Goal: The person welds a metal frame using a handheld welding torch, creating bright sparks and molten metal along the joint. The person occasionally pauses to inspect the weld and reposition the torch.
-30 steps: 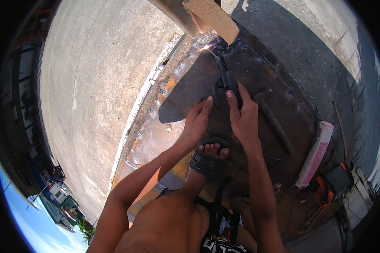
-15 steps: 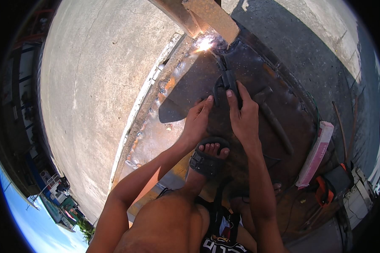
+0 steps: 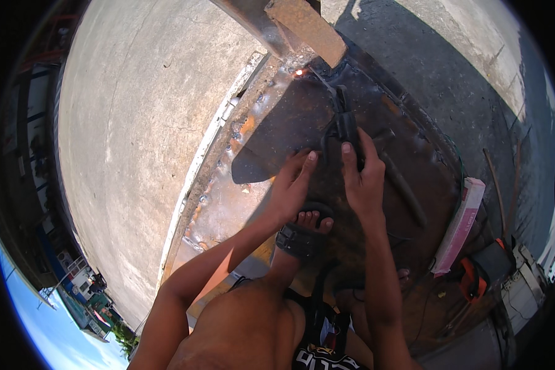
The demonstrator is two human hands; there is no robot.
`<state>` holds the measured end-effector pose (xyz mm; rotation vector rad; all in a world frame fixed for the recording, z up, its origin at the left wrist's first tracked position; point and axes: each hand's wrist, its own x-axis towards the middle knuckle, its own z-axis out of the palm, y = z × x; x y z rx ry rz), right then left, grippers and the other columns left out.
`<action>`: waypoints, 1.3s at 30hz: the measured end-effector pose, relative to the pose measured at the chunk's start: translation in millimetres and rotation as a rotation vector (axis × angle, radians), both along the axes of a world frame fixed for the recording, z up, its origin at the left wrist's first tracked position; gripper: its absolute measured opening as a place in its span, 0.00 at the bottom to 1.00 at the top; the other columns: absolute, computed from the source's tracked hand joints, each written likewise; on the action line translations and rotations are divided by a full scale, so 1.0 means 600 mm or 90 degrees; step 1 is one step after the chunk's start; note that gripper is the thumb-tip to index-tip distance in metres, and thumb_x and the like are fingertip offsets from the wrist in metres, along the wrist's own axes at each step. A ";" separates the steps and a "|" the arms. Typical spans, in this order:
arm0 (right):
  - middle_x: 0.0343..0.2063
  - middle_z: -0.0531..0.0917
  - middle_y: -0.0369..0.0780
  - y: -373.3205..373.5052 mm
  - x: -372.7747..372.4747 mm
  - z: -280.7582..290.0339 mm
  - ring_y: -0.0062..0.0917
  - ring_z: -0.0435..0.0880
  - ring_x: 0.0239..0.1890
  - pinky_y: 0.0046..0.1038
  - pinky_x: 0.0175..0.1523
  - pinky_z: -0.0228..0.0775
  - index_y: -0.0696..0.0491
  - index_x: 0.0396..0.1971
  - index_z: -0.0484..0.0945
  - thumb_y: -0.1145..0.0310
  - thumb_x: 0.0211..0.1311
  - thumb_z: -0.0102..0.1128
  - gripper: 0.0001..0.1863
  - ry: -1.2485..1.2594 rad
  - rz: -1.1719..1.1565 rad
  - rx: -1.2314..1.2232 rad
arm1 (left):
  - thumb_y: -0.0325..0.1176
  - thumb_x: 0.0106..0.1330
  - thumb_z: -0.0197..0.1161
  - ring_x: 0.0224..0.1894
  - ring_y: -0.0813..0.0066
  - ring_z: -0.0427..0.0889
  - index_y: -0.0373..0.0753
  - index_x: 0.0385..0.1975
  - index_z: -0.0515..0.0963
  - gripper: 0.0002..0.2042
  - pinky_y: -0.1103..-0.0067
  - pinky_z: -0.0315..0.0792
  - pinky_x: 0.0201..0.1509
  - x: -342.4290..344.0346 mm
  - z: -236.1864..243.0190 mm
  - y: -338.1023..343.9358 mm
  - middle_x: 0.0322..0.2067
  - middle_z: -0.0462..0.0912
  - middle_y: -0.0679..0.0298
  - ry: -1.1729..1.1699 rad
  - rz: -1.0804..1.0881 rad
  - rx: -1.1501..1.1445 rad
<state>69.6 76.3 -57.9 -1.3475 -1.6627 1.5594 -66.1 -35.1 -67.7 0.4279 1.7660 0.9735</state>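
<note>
My right hand [image 3: 365, 182] is wrapped round a black welding electrode holder [image 3: 346, 126]. A thin welding rod [image 3: 322, 79] sticks out of its jaws toward a small glowing orange weld spot [image 3: 299, 73], its tip a little apart from the glow. The spot lies at the foot of a rusty steel bar [image 3: 308, 31] on the dark steel plate [image 3: 364, 102]. My left hand [image 3: 294, 188] is closed beside the holder, above my sandalled foot, thumb and fingers curled; what they hold, if anything, is hidden. A hammer-like tool [image 3: 406, 191] lies on the plate, right of my right hand.
A pink and white long box [image 3: 459, 225] lies at the plate's right edge, near a black and orange object [image 3: 487, 271]. A white-edged strip [image 3: 200, 154] borders the plate on the left, with concrete ground [image 3: 142, 123] beyond. Thin rods [image 3: 496, 185] lie on the right.
The bright arc and its sparks have gone out, leaving an orange glow. My right hand has drawn the holder and rod back, slightly right. My left hand has shifted slightly toward me.
</note>
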 end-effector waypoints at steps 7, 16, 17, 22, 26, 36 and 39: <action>0.43 0.89 0.55 -0.002 0.000 0.002 0.37 0.92 0.46 0.34 0.51 0.80 0.64 0.63 0.77 0.61 0.82 0.60 0.23 -0.010 0.002 -0.009 | 0.51 0.85 0.54 0.69 0.51 0.77 0.28 0.60 0.82 0.27 0.68 0.65 0.75 0.000 0.009 0.010 0.63 0.80 0.44 -0.042 0.007 0.003; 0.40 0.89 0.56 -0.001 -0.008 -0.014 0.43 0.93 0.44 0.36 0.48 0.79 0.65 0.63 0.77 0.62 0.83 0.59 0.23 -0.010 0.018 -0.007 | 0.51 0.86 0.52 0.59 0.57 0.81 0.28 0.59 0.81 0.27 0.71 0.69 0.68 0.003 0.001 0.009 0.55 0.81 0.48 -0.065 0.032 0.007; 0.40 0.89 0.56 -0.001 -0.009 -0.017 0.44 0.93 0.44 0.36 0.48 0.79 0.65 0.63 0.77 0.62 0.83 0.58 0.23 -0.009 0.019 -0.008 | 0.51 0.86 0.51 0.59 0.58 0.81 0.28 0.60 0.81 0.27 0.71 0.69 0.68 0.002 0.001 0.009 0.55 0.81 0.49 -0.057 0.025 0.013; 0.40 0.89 0.57 -0.001 -0.011 -0.025 0.48 0.93 0.45 0.38 0.47 0.80 0.65 0.63 0.77 0.61 0.83 0.57 0.23 0.001 0.020 -0.012 | 0.52 0.86 0.51 0.59 0.58 0.81 0.28 0.60 0.81 0.28 0.71 0.68 0.68 -0.001 0.004 0.013 0.54 0.82 0.49 -0.042 0.002 0.013; 0.40 0.89 0.57 0.000 -0.010 -0.027 0.48 0.93 0.45 0.39 0.46 0.80 0.65 0.63 0.77 0.61 0.83 0.57 0.23 -0.003 0.022 -0.010 | 0.52 0.86 0.51 0.60 0.58 0.81 0.28 0.61 0.81 0.28 0.71 0.68 0.69 -0.001 0.002 0.014 0.56 0.82 0.48 -0.039 0.002 0.001; 0.39 0.89 0.57 0.004 -0.013 -0.019 0.49 0.93 0.45 0.39 0.46 0.80 0.64 0.64 0.77 0.60 0.84 0.57 0.23 -0.017 0.031 -0.014 | 0.52 0.86 0.51 0.62 0.57 0.80 0.28 0.61 0.81 0.29 0.71 0.67 0.70 -0.005 0.008 0.017 0.57 0.82 0.47 -0.043 -0.004 -0.017; 0.40 0.89 0.57 0.003 -0.014 -0.019 0.49 0.93 0.46 0.39 0.46 0.80 0.64 0.64 0.77 0.60 0.84 0.57 0.23 -0.016 0.033 -0.013 | 0.52 0.86 0.52 0.62 0.57 0.80 0.28 0.61 0.81 0.29 0.71 0.67 0.70 -0.005 0.004 0.015 0.56 0.82 0.47 -0.042 0.003 -0.015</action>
